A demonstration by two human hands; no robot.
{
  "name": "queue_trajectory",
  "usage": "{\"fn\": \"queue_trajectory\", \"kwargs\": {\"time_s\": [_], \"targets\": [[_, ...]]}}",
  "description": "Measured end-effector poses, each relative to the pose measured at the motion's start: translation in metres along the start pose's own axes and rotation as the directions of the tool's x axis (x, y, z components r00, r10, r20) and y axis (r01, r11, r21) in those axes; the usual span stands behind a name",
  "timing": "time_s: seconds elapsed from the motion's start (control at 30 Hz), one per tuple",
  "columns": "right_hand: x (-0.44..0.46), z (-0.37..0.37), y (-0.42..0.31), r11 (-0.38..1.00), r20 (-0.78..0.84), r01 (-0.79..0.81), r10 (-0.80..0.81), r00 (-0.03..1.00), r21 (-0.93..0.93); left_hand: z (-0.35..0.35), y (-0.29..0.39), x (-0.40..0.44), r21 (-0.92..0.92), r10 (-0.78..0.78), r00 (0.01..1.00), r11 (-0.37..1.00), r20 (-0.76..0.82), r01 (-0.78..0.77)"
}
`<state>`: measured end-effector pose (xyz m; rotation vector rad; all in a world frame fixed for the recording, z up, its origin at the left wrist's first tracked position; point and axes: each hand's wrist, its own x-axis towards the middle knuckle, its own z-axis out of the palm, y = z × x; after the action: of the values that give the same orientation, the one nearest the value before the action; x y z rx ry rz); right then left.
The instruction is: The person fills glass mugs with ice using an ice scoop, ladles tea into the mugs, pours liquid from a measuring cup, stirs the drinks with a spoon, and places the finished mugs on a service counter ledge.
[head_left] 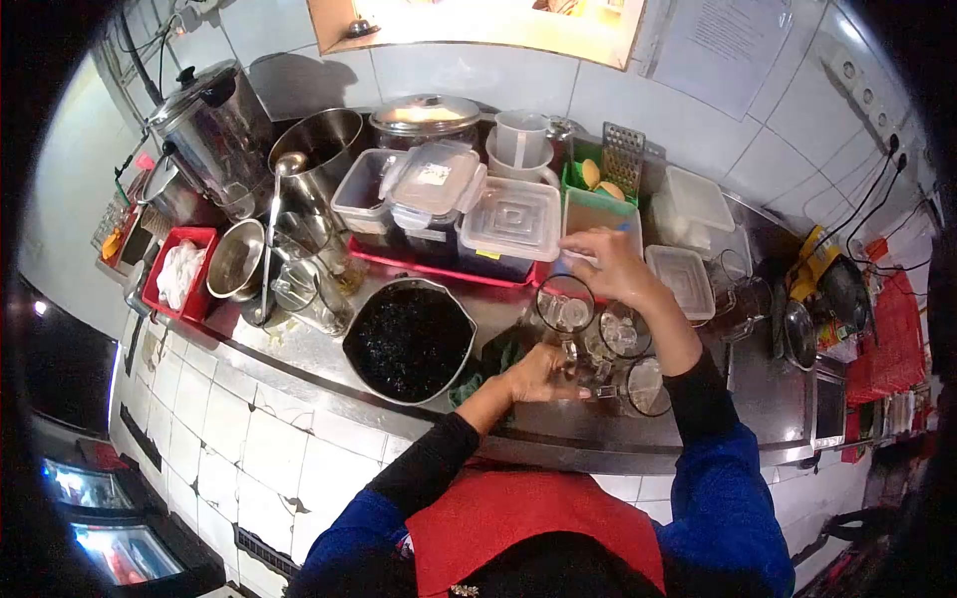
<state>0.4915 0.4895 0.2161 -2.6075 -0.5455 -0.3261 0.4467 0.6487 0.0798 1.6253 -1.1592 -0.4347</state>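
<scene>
Crowded glass mugs (625, 331) could chip if the left hand (540, 376), fingers seemingly clamped on one, or right hand (610, 264), finger closure unclear, jostles them.

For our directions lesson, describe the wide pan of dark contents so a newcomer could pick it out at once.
Start at the steel counter and follow its front edge to the person's left hand. Left of that hand sits a wide pan; unlike the clear glassware on its other side, it holds dark, glossy contents.

Pan (351, 349) on the counter (768, 399), glass mugs (565, 311) to its right, lidded containers (513, 219) in a tray (399, 266) behind it.
</scene>
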Motion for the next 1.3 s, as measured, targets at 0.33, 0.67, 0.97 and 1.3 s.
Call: {"fn": "queue_trajectory", "kwargs": {"time_s": [0.33,0.67,0.97,1.3], "targets": [[0.023,-0.009,-0.027,0.986,0.224,-0.102,0.131,0.966,-0.132,-0.008,0.006,-0.055,0.264,0.035,0.944,0.963,-0.329,0.056],[-0.007,0.024,-0.054,0.924,0.516,-0.143,0.321,0.794,-0.355,-0.002,-0.003,-0.072,0.642,-0.472,0.818,0.523,-0.329,0.56],[0.031,-0.006,-0.056,0.932,0.222,-0.198,0.272,0.936,-0.304,-0.014,0.051,-0.075,0.73,-0.241,0.894,0.516,-0.378,0.448],[0.168,0.039,0.003,0.755,-0.443,-0.555,0.389,0.808,-0.349,-0.248,0.174,-0.078,0.603,0.271,0.795,0.785,-0.543,0.144]]}}
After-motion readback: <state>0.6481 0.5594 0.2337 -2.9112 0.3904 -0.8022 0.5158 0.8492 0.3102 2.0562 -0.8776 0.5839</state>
